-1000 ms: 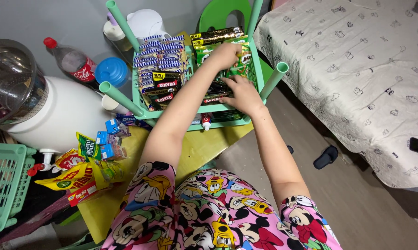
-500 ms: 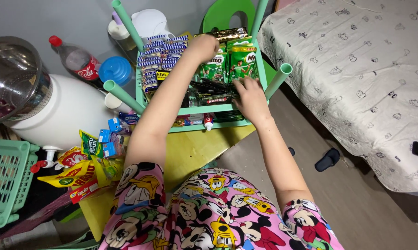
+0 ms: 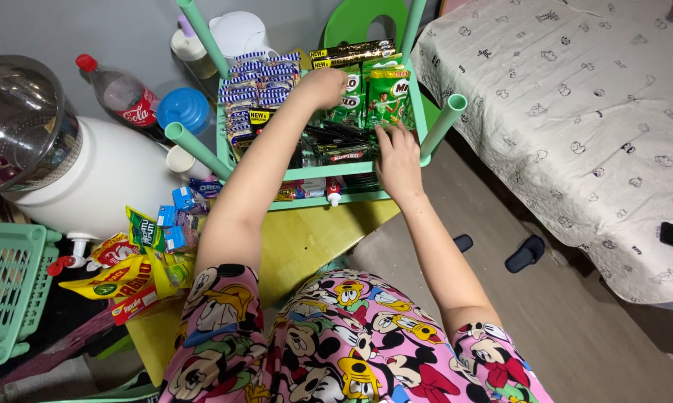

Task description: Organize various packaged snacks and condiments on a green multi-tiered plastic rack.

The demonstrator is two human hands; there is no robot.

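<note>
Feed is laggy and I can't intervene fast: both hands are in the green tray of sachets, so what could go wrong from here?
1. The left hand presses into the upright green sachets; pushed harder, the row may topple backward or sideways.
2. The right hand rests on loose dark sachets near the green tray front rim; some could slide out onto the yellow table.
3. The left forearm crosses the blue-striped sachets and could drag them out of line.

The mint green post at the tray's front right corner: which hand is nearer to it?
Right. The right hand rests on the dark sachets just beside the mint green post; the left hand is farther back, across the green sachets.
</note>
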